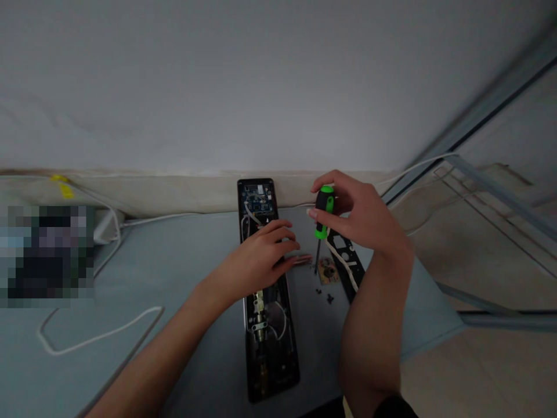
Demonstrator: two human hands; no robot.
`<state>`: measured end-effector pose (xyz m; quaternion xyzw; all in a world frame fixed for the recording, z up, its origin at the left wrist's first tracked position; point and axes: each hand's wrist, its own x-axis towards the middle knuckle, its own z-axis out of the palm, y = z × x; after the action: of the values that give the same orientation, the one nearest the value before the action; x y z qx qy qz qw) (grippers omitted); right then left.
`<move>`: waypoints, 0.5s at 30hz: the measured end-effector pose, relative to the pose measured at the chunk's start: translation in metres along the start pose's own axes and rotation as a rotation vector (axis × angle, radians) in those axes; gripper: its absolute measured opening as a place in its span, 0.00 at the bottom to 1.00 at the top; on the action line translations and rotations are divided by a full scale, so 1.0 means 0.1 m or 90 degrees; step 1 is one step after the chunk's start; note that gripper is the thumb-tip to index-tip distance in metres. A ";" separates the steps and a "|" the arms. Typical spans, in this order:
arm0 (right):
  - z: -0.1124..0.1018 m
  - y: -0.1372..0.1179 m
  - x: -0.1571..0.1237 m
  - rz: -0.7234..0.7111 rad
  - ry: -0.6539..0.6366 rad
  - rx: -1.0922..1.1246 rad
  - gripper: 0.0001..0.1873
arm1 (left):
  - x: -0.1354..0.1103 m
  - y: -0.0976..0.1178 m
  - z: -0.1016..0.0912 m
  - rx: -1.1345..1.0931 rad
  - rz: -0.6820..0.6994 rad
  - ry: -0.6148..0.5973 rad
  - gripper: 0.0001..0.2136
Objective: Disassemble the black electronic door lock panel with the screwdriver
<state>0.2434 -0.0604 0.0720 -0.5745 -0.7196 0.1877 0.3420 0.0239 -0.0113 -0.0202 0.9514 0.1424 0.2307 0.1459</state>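
My right hand is wrapped round the handle of a screwdriver, black and bright green. Its thin shaft points down beside a small tan square part with a dark round centre. My left hand lies across a long black housing, perhaps a door lock panel, its fingers bent and apart. By that thumb is a thin reddish strip; whether the thumb touches it I cannot tell. Inside the housing show a blue circuit board, white wires and brass-coloured metal parts. Several small dark screws lie to its right.
A black plate with cut-outs lies partly under my right forearm, with a pale cable across it. A white cable loops over the grey-blue table. The wall rises directly behind; a metal frame stands at right.
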 end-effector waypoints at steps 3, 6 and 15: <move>0.05 -0.10 0.01 -0.013 0.043 0.056 0.16 | -0.01 -0.06 -0.11 -0.009 -0.006 0.029 0.08; 0.13 -0.21 0.03 -0.038 0.080 0.116 0.16 | -0.03 -0.10 -0.25 -0.020 -0.045 0.050 0.09; 0.34 -0.33 0.10 -0.139 0.227 0.180 0.14 | -0.19 -0.20 -0.56 -0.073 -0.161 0.035 0.12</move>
<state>0.1952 -0.0555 0.0734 -0.4638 -0.6724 0.1442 0.5586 -0.0237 0.0128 0.0131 0.9092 0.2516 0.2445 0.2243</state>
